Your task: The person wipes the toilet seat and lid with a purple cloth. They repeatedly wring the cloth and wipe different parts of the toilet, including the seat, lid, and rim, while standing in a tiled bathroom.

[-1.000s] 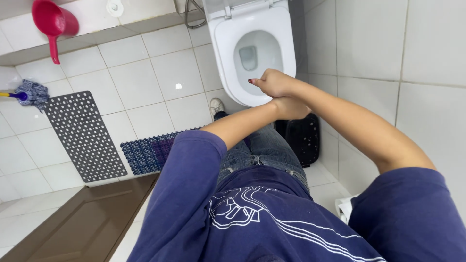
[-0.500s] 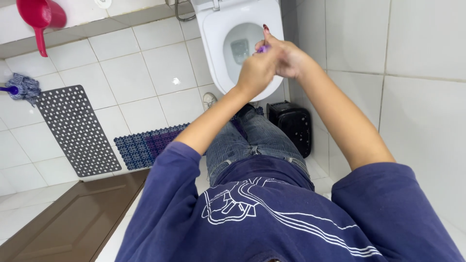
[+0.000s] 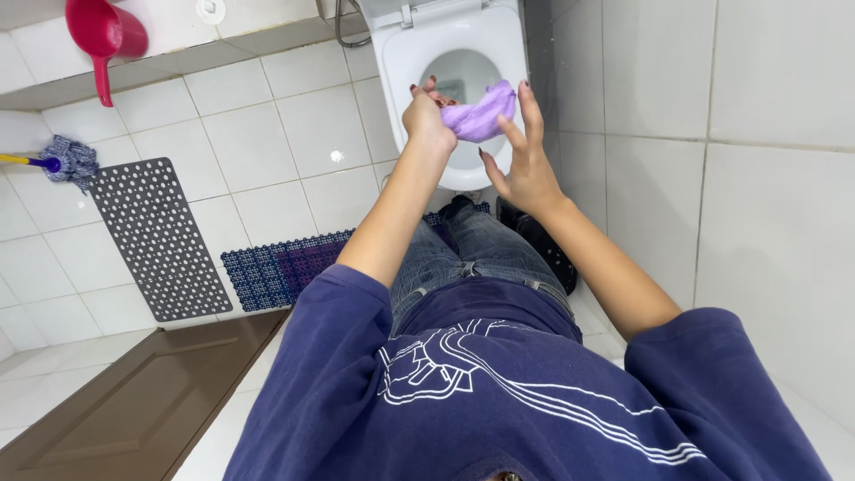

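I'm watching through a single head-worn camera, and it's looking steeply down the person's own chest toward the tiled floor. It's sitting close: the navy shirt is filling the lower frame, and the white toilet is reaching the top edge, with the wall running along the right.

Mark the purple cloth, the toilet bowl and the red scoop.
purple cloth (image 3: 484, 114), head view, middle of the bunched fabric
toilet bowl (image 3: 405, 62), head view, left side of the white rim
red scoop (image 3: 96, 27), head view, cup body
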